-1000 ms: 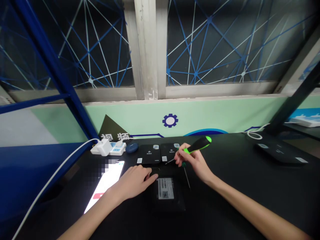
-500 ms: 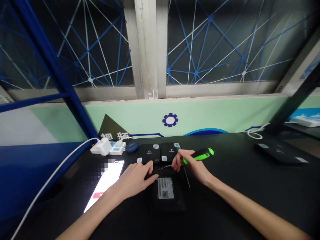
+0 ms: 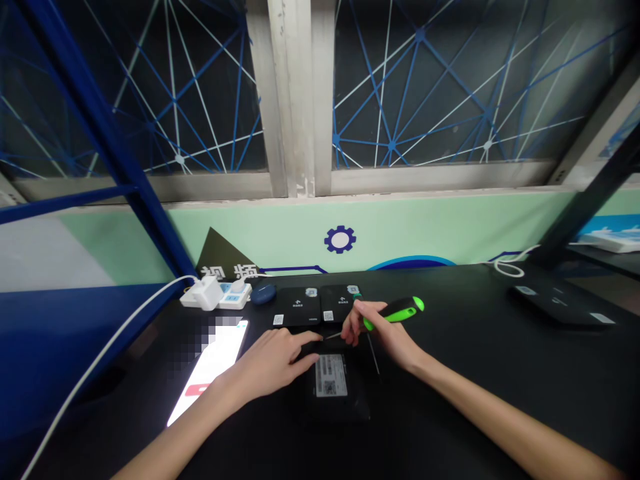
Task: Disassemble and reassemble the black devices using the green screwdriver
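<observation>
Right, down at the tabletop (image 3: 465, 320) the right hand (image 3: 385, 327) has a green-and-black screwdriver (image 3: 397, 310) firmly in its grip, fingers (image 3: 356, 321) curled closed around the handle, and its thin metal shaft (image 3: 333, 336) points left across the work. The left hand (image 3: 267, 363) is flat and open, fingers (image 3: 303, 343) spread and resting along the top edge of a flat black device (image 3: 345, 400), which lies with a white barcode label (image 3: 330, 375) facing up, directly beneath both hands. The shaft's tip sits just beside the left index finger, over that same edge. Just right of the device, a thin metal rod (image 3: 374, 353) runs down past the right wrist. Further up are two black boxes (image 3: 299, 308) (image 3: 340, 301), side by side and nearly touching. Off to the left, a phone (image 3: 207, 373) glows beside the left forearm, its screen partly pixelated, while a white charger (image 3: 210, 293) sits plugged into a power strip (image 3: 233, 297) next to a blue case (image 3: 263, 294).
</observation>
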A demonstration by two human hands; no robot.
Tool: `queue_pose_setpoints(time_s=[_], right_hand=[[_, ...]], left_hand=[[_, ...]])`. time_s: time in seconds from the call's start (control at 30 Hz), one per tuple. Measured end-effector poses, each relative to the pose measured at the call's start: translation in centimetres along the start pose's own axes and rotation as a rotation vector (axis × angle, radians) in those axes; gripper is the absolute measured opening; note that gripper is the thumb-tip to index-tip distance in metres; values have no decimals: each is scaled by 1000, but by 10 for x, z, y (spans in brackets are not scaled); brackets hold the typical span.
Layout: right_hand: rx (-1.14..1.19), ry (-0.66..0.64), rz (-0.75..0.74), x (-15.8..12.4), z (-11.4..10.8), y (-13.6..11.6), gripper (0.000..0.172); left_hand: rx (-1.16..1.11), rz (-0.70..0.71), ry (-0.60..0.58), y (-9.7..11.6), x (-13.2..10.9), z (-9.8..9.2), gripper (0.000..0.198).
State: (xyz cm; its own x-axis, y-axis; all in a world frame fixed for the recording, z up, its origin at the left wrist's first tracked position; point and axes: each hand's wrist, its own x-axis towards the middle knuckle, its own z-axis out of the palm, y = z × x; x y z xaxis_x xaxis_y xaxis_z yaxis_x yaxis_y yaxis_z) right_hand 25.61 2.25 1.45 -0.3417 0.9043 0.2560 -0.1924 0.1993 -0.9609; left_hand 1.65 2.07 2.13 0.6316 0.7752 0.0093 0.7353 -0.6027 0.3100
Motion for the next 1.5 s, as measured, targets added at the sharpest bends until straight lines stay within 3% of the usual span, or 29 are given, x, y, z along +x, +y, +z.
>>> queue_pose_setpoints(time_s=[0.43, 0.67, 0.9, 1.23, 1.5], right_hand=[[-49, 57, -48, 1, -4, -1, 48], [-26, 13, -27, 0, 0, 1, 50], [-11, -23, 2, -2, 1, 4, 50], [-35, -18, -13, -2, 1, 2, 50], [-81, -46, -10, -1, 0, 1, 46]], left_hand=[[27, 0, 0, 1, 0, -1, 32], [56, -2, 17, 0, -1, 2, 40], [17, 22, -4, 1, -1, 0, 32], [20, 29, 7, -1, 0, 2, 40], [-2, 21, -8, 1, -1, -2, 35]])
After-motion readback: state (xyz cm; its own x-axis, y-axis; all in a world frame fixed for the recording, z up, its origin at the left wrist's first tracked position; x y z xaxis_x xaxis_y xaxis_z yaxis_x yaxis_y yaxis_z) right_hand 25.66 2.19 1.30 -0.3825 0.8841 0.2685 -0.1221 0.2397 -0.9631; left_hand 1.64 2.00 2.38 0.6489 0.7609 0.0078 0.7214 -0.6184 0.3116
